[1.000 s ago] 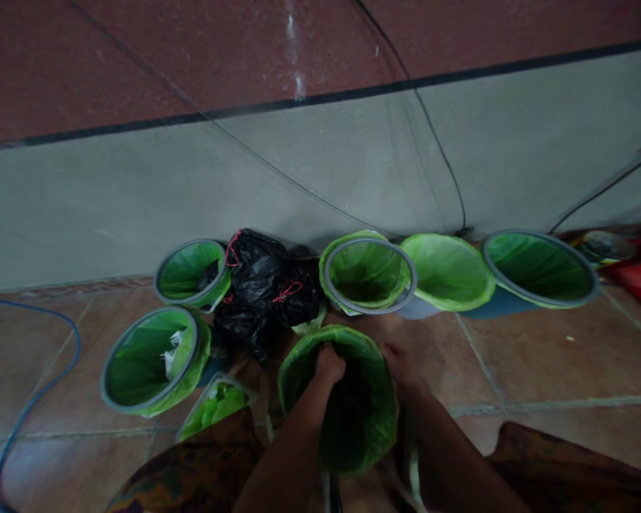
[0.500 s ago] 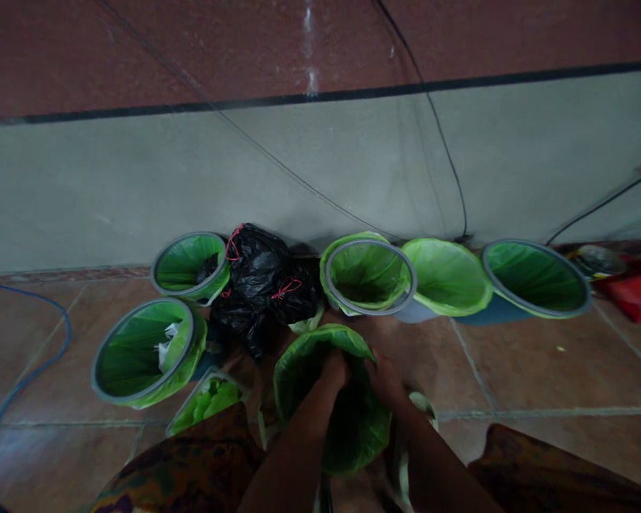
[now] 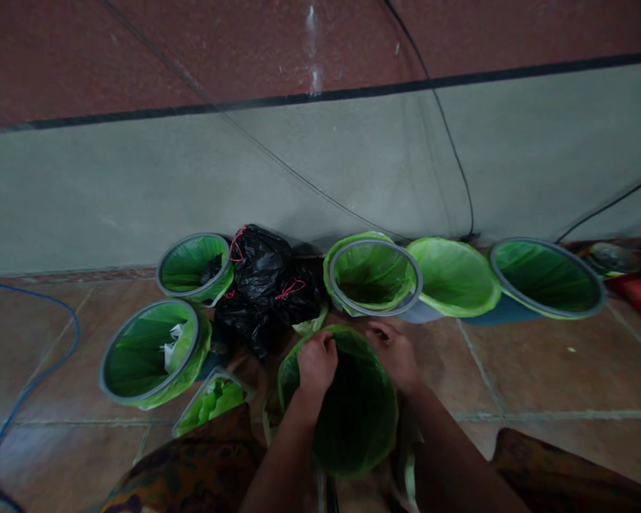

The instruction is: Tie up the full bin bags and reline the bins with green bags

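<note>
Between my knees stands a bin lined with a green bin liner (image 3: pixel 360 427), its mouth facing up toward me. My left hand (image 3: pixel 318 362) is closed at the far left part of the liner's rim, its fingers curled over the edge. On the far right part of the same rim, my right hand (image 3: pixel 394 353) bends its fingers round the liner's edge; the fingertips are partly hidden. The inside of the liner is dark. Beside my left knee lies a pile of folded green bags (image 3: pixel 216 402) in a pale tray.
Black tied bags (image 3: pixel 259 263) lie against the wall. Left of them stand two lined bins, one (image 3: pixel 154 349) holding white scraps. To the right stand a ringed bin (image 3: pixel 374 274), a bright green-lined bin (image 3: pixel 451 278) and another bin (image 3: pixel 548 278). A blue hose (image 3: pixel 37 377) runs along the floor at left.
My left hand has come up out of the liner to its far left rim. My right hand has moved slightly up and right along the rim. The view has shifted a little.
</note>
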### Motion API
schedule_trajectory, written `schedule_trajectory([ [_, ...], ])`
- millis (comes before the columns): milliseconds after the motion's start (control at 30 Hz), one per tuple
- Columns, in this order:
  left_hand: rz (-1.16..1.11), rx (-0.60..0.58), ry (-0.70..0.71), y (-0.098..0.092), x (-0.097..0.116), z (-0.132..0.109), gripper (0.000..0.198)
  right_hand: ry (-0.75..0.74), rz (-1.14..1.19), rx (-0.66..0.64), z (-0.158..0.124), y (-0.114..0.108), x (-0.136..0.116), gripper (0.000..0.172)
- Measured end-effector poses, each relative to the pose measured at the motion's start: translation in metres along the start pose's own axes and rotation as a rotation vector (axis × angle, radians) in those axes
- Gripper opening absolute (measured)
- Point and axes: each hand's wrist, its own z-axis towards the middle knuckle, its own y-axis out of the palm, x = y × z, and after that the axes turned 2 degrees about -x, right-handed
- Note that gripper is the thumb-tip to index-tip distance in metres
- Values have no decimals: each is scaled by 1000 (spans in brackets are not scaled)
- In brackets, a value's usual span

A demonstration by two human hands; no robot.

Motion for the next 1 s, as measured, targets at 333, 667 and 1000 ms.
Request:
schedule_trajectory([
  [333,364,-106,168,-13,-4,31,25,-70,-446,-54,4,33,-14,12],
  [667,394,-109,191,-15,-8,36,24,-203,-507,-128,4,26,-4,16],
  [1000,335,-34,144,-30,13,34,25,-96,-253,-27,12,-1,-19,28],
])
